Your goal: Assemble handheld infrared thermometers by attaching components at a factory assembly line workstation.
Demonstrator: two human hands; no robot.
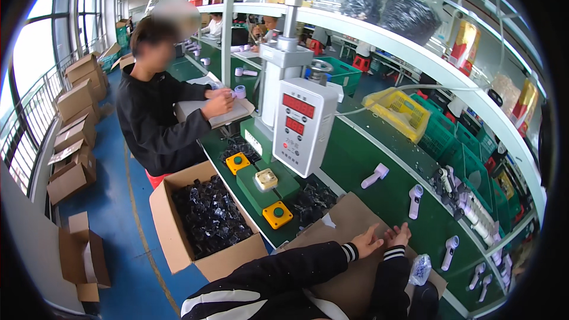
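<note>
Over a sheet of brown cardboard [338, 234] on the bench, my left hand [367, 242] is stretched out, thumb and fingers apart, with nothing seen in it. Close beside it is my right hand [398, 237], palm turned up and fingers loosely bent, also without anything visible in it. A small clear plastic bag [420, 269] of bluish bits lies by my right sleeve. Past my hands, light purple hand-held devices with round heads, like small fans, lie on the green belt; the nearest ones are one fan-like device [416, 201] and another [450, 253].
A press with a digital display box [303, 121] stands ahead, yellow button boxes [277, 214] at its base. Left of it, a carton [261, 249] holds black plastic parts. A co-worker in black [160, 118] handles a purple device. A white shelf [409, 18] spans above; green crates [468, 172] stand right.
</note>
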